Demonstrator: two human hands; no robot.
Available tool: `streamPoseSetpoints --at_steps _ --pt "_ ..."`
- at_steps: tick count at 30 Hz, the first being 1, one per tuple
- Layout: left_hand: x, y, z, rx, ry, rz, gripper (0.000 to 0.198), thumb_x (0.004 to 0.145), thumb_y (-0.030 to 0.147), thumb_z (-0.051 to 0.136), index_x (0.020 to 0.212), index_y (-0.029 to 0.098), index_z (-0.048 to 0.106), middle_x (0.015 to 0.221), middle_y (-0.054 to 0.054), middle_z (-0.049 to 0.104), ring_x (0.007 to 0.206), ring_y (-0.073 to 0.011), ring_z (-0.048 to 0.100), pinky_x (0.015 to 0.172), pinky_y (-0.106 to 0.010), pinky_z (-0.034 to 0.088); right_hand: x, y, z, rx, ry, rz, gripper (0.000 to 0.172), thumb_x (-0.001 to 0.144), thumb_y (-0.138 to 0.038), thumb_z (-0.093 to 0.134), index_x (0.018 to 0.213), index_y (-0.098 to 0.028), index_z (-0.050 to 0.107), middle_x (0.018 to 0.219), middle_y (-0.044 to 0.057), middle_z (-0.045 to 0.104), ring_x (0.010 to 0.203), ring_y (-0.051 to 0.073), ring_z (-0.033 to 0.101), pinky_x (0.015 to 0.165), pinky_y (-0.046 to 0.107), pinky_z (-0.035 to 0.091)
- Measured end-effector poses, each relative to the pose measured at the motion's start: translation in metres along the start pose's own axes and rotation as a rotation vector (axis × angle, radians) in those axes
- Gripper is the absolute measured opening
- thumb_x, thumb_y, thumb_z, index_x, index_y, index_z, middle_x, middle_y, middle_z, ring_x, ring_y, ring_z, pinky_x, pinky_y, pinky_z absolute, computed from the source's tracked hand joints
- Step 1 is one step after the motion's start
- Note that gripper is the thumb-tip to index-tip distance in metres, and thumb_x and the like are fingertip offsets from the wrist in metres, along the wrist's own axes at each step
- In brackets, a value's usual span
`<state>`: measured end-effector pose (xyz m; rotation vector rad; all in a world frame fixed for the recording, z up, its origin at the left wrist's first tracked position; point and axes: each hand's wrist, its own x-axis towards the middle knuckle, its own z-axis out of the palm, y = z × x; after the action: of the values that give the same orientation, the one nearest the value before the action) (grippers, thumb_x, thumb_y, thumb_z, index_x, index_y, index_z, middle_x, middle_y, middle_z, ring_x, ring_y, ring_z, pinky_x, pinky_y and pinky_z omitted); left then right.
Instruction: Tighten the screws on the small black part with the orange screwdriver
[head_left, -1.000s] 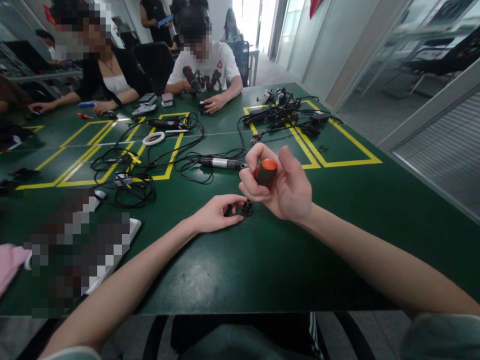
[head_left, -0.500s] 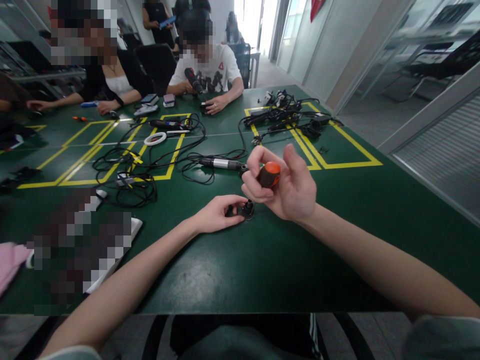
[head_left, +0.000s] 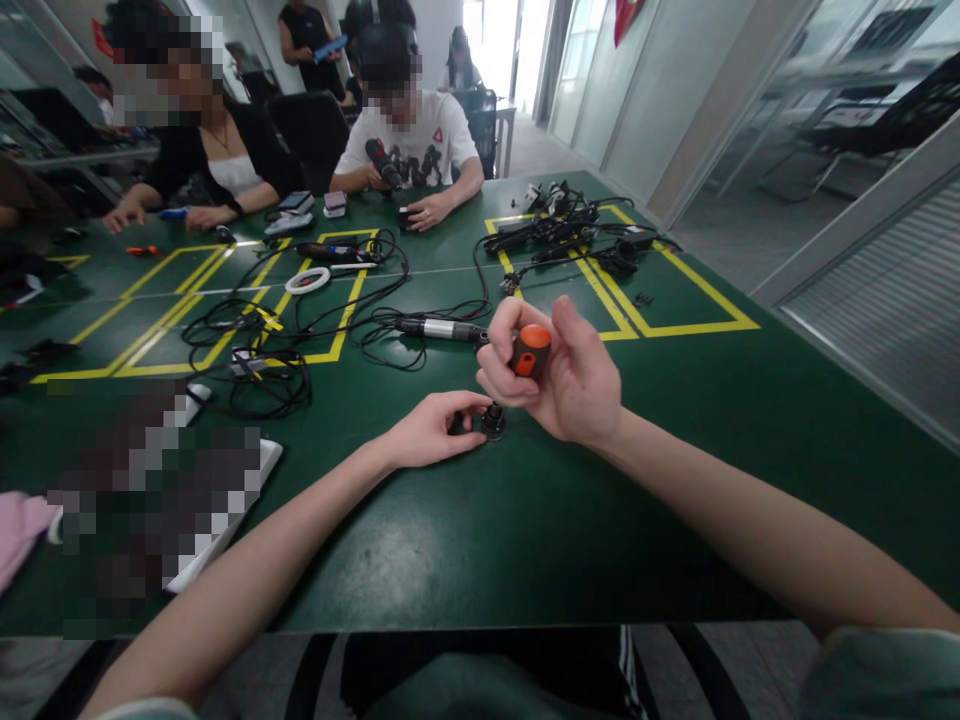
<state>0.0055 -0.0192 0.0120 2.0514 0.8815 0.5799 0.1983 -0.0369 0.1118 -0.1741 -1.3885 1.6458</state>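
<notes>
My right hand (head_left: 559,375) is raised above the green table (head_left: 600,520), its fingers wrapped round a screwdriver (head_left: 532,350) with a black-and-orange handle. The handle's orange end faces me, and the hand hides the shaft. Lower and a little to the left, my left hand (head_left: 442,430) pinches a small round black part (head_left: 493,421) against the tabletop between thumb and fingers. A narrower black piece stands up from that part, just below my right fingers. Whether the screwdriver's tip touches it, I cannot tell.
Behind my hands lies a black-and-silver electric screwdriver (head_left: 442,328) with its cable. Tangled black cables (head_left: 255,370) and a white tape roll (head_left: 307,280) are to the left. More cables (head_left: 555,230) heap at the back right. Across the table a person (head_left: 409,140) holds a power screwdriver.
The screwdriver handle has turned in my right hand, so an orange patch now shows on its side. My left hand keeps its hold on the black part. The view has shifted slightly.
</notes>
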Motion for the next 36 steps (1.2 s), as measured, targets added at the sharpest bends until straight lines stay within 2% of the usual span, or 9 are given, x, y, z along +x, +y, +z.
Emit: streamPoseSetpoints --at_steps 5,9,14,18,21,25,29,33,36 --pt "0.0 0.001 -0.0002 -0.005 -0.007 0.005 0.047 0.089 0.03 0.077 0.133 0.014 0.073 0.09 -0.001 0.072 0.072 -0.0125 0.053 0.07 -0.025 0.047 -0.0013 0.002 -0.0032 -0.028 0.03 -0.036 0.04 0.101 -0.059 0.066 0.091 -0.024 0.049 0.057 -0.011 0.043 0.044 0.007 0.027 0.044 0.019 0.025" --pt "0.0001 0.003 -0.0008 -0.03 -0.004 0.01 0.043 0.089 0.032 0.076 0.128 0.014 0.075 0.09 -0.002 0.071 0.071 -0.0125 0.052 0.069 -0.026 0.046 0.0008 0.0005 -0.005 -0.049 0.026 -0.038 0.042 0.102 -0.06 0.064 0.087 -0.021 0.056 0.06 -0.007 0.05 0.046 0.008 0.035 0.043 0.021 0.03" --pt "0.0 0.0028 -0.0003 -0.022 -0.005 -0.018 0.043 0.088 0.029 0.077 0.129 0.014 0.074 0.087 0.0 0.07 0.071 -0.0125 0.052 0.068 -0.025 0.046 0.0007 -0.0017 -0.0019 -0.03 -0.01 0.025 0.055 0.103 -0.071 0.055 0.079 -0.022 0.052 0.056 -0.009 0.036 0.045 0.007 0.025 0.044 0.02 0.024" --pt "-0.0001 0.0017 0.0006 -0.019 0.008 -0.015 0.037 0.088 0.028 0.079 0.122 0.014 0.074 0.085 0.0 0.068 0.072 -0.0132 0.053 0.07 -0.026 0.047 -0.0032 -0.0004 -0.0018 -0.002 -0.034 0.005 0.043 0.102 -0.066 0.059 0.094 -0.025 0.048 0.055 -0.013 0.034 0.043 0.006 0.019 0.044 0.019 0.022" --pt "0.0004 0.0014 0.0008 -0.025 -0.005 -0.002 0.039 0.089 0.029 0.078 0.125 0.015 0.074 0.085 0.001 0.067 0.071 -0.0129 0.053 0.07 -0.026 0.047 -0.0033 0.0007 -0.0033 0.011 -0.043 -0.015 0.036 0.105 -0.056 0.061 0.093 -0.025 0.048 0.056 -0.012 0.039 0.043 0.006 0.021 0.043 0.018 0.021" --pt "0.0011 0.0015 0.0012 -0.057 -0.006 0.022 0.038 0.089 0.03 0.075 0.124 0.014 0.073 0.085 0.0 0.067 0.069 -0.0122 0.051 0.069 -0.026 0.045 -0.0007 0.001 -0.0037 -0.042 0.004 0.004 0.05 0.103 -0.064 0.06 0.079 -0.02 0.056 0.057 -0.006 0.045 0.045 0.008 0.033 0.041 0.021 0.026" --pt "0.0011 0.0027 0.0016 -0.058 0.001 0.019 0.034 0.087 0.029 0.076 0.118 0.015 0.074 0.081 0.002 0.064 0.069 -0.0125 0.052 0.068 -0.025 0.044 -0.0025 0.0014 -0.0002 -0.054 0.001 0.046 0.062 0.105 -0.072 0.048 0.073 -0.02 0.056 0.049 -0.009 0.032 0.041 0.007 0.024 0.042 0.022 0.023" --pt "0.0014 0.0046 0.0012 -0.035 -0.002 0.004 0.03 0.087 0.026 0.076 0.115 0.015 0.075 0.079 0.003 0.062 0.069 -0.0127 0.053 0.068 -0.025 0.044 -0.0053 0.0021 0.0011 -0.007 -0.036 -0.029 0.045 0.104 -0.065 0.057 0.089 -0.024 0.051 0.052 -0.012 0.036 0.042 0.007 0.021 0.045 0.021 0.023" --pt "0.002 0.0057 0.0009 -0.048 0.003 0.0 0.033 0.086 0.026 0.076 0.117 0.015 0.075 0.082 0.002 0.065 0.07 -0.0127 0.053 0.069 -0.025 0.045 -0.004 0.0018 -0.0018 -0.02 -0.025 -0.025 0.039 0.103 -0.058 0.063 0.089 -0.025 0.049 0.053 -0.012 0.039 0.042 0.007 0.022 0.044 0.02 0.023"
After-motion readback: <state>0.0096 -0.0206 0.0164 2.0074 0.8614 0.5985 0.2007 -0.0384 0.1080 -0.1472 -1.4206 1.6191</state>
